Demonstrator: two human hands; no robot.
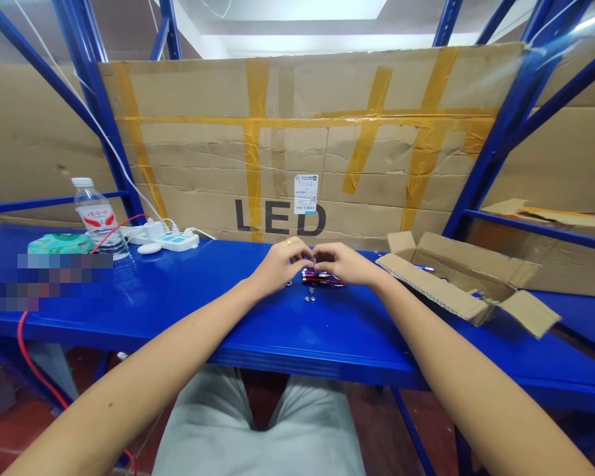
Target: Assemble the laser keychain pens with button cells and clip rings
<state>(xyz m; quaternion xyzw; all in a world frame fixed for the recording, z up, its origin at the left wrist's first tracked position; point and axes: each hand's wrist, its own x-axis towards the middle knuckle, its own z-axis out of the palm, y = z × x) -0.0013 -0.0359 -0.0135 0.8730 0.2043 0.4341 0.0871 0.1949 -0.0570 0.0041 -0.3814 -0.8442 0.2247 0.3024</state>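
Observation:
My left hand (281,264) and my right hand (346,263) meet fingertip to fingertip above the blue table (188,297). Both are closed in a pinch around something small and shiny, mostly hidden by the fingers. Right below them lies a row of slim, shiny pen-shaped pieces (322,278) in red and bluish purple, side by side. Nearer to me are small round silver discs (310,299) like button cells, with a tiny coiled bit (312,289) just behind them. Beside my left fingers a small pale ring (289,283) shows in part.
To the right stands an open cardboard box (426,285) with a few pens inside. On the left are a water bottle (96,215), a green tissue pack (59,244) and a white power strip (178,240) with cables. A large cardboard panel (203,158) closes off the back.

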